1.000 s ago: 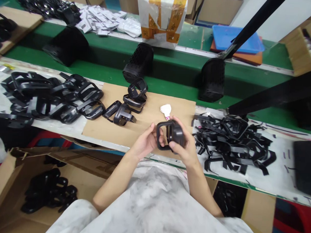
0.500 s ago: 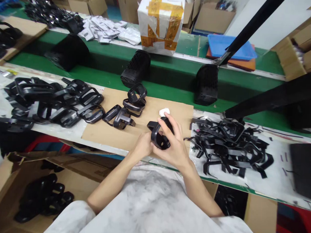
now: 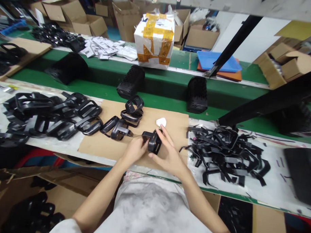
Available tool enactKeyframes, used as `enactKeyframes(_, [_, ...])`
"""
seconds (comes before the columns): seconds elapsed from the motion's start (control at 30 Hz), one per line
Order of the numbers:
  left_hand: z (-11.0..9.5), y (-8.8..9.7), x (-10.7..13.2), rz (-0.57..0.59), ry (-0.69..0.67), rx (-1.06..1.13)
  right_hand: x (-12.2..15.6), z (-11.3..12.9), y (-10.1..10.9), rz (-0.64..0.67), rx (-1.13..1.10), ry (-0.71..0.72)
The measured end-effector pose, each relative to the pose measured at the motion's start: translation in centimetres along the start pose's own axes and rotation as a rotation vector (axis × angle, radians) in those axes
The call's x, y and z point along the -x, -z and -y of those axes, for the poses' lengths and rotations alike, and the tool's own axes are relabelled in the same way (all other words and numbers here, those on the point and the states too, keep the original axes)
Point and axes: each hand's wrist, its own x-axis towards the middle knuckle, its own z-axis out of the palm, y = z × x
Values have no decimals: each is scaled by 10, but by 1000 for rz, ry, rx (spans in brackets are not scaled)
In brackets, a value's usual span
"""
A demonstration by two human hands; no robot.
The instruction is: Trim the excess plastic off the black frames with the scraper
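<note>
Between my hands, above the cardboard sheet (image 3: 113, 149), is a black plastic frame (image 3: 155, 142) with a protruding arm on its left side. My left hand (image 3: 136, 150) is closed on that arm; its fingertips are partly hidden behind the part. From the right, my right hand (image 3: 171, 155) grips the frame's edge, thumb below and index finger at the top. A small white piece (image 3: 160, 122) lies on the cardboard just beyond the right fingertips. Several similar black frames (image 3: 121, 129) sit on the cardboard to the left, some stacked.
A heap of black frames (image 3: 56, 114) covers the left bench. Thin black strips (image 3: 225, 153) are piled on the right. Black mesh-like blocks (image 3: 197, 94) stand along the green strip behind. A taped white box (image 3: 154, 41) and a slanting black post (image 3: 268, 96) are farther back.
The frame has turned in my hands, its opening now less visible, and sits slightly farther left. My right fingers have shifted along its edge. The camera view has tilted up.
</note>
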Motion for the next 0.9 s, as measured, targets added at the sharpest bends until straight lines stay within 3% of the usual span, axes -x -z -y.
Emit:
enactKeyframes(0.2, [19,-7,2,-113,-199,-516,50,-51,-11,-76,147,-110])
enactKeyframes(0.3, [27,-13,8,-96,-272,-609,62,-71,-21,-156,248,-138])
enactKeyframes(0.4, [28,-15,10,-109,-293,-619,55,-79,-19,-212,311,-176])
enactKeyframes(0.53, [27,-18,3,-129,-352,-579,37,-81,-2,-261,274,-164])
enactKeyframes(0.67, [30,-24,-12,-180,-376,-558,28,-74,10,-317,-46,-257])
enactKeyframes(0.77, [30,-31,-24,-236,-366,-532,35,-62,6,-371,-375,-411])
enactKeyframes(0.9, [29,-40,-40,-259,-345,-536,60,-43,-3,-465,-428,-459])
